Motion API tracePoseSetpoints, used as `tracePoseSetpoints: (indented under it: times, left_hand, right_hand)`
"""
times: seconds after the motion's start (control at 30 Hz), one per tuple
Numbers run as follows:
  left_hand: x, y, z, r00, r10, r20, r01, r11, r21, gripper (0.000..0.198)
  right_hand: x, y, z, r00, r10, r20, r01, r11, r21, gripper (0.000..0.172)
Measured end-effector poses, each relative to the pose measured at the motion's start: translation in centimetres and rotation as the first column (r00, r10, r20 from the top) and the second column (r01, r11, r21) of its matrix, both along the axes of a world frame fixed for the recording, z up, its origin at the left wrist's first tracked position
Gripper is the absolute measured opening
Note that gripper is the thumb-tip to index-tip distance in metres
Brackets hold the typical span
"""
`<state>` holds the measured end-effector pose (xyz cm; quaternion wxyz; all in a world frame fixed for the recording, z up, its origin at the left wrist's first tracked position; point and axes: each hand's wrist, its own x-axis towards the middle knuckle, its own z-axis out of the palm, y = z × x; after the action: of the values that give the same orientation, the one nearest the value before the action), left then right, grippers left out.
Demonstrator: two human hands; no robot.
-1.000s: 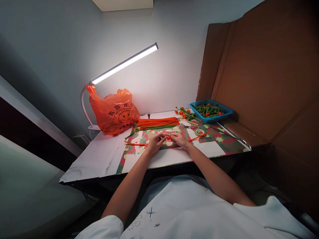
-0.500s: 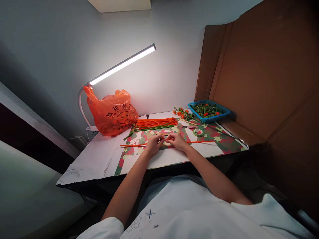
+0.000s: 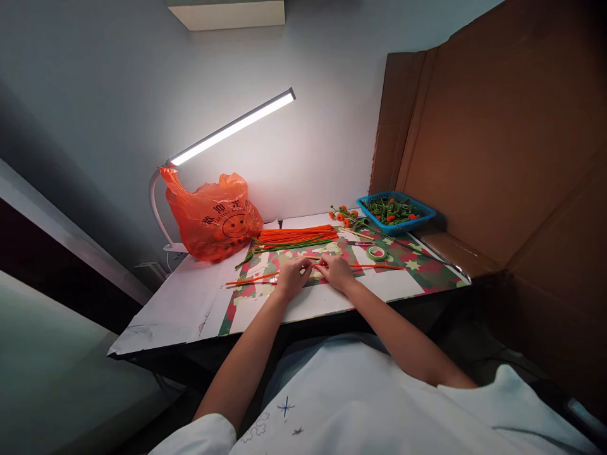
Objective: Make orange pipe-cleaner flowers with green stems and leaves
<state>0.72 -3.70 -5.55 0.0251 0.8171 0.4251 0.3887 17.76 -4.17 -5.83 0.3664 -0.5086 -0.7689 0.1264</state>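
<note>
Close together over the middle of the table, my left hand (image 3: 293, 278) and my right hand (image 3: 336, 273) pinch orange pipe cleaners (image 3: 379, 266) between thumb and fingers. One length sticks out to the right past my right hand. To the left, two orange ends spread apart beyond my left hand. What lies exactly at the fingertips is too small to make out. Behind my hands lie a bundle of orange pipe cleaners (image 3: 298, 235) and several green pipe cleaners (image 3: 294, 244). A roll of green tape (image 3: 377, 253) rests to the right of my right hand.
An orange plastic bag (image 3: 213, 218) stands at the back left under a lit lamp (image 3: 234, 126). Orange pompom flowers (image 3: 348, 222) lie beside a blue basket (image 3: 422, 218) of green stems at the back right. Cardboard (image 3: 474, 145) walls off the right side.
The left ends of the orange pipe cleaners have spread apart, one end dipping lower. The right end has shifted slightly left. Both hands stay close together, still pinching.
</note>
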Motion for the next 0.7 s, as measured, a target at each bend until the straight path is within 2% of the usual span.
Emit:
tracePoseSetpoints:
  times: [0.17, 0.3, 0.4, 0.47, 0.7]
  left_hand:
    - [0.2, -0.1, -0.2, 0.987, 0.066, -0.147, -0.048, 0.991, 0.127, 0.015]
    - [0.2, -0.1, 0.0, 0.969, 0.073, -0.237, -0.024, 0.979, 0.202, 0.016]
    - [0.2, -0.1, 0.1, 0.968, 0.057, -0.244, -0.002, 0.975, 0.223, 0.021]
    - [0.2, -0.1, 0.2, 0.968, 0.053, -0.245, 0.005, 0.973, 0.229, 0.022]
    - [0.2, -0.1, 0.0, 0.969, 0.049, -0.244, 0.015, 0.967, 0.255, 0.02]
  right_hand:
    - [0.4, 0.3, -0.3, 0.983, 0.051, -0.176, -0.067, 0.994, -0.086, 0.02]
    - [0.3, 0.7, -0.5, 0.954, 0.092, -0.284, -0.144, 0.975, -0.168, 0.022]
    - [0.2, 1.1, -0.8, 0.888, 0.12, -0.444, -0.271, 0.917, -0.294, 0.027]
    - [0.1, 1.5, -1.1, 0.84, 0.106, -0.532, -0.319, 0.889, -0.327, 0.033]
    - [0.1, 1.9, -0.9, 0.686, 0.111, -0.719, -0.451, 0.84, -0.301, 0.036]
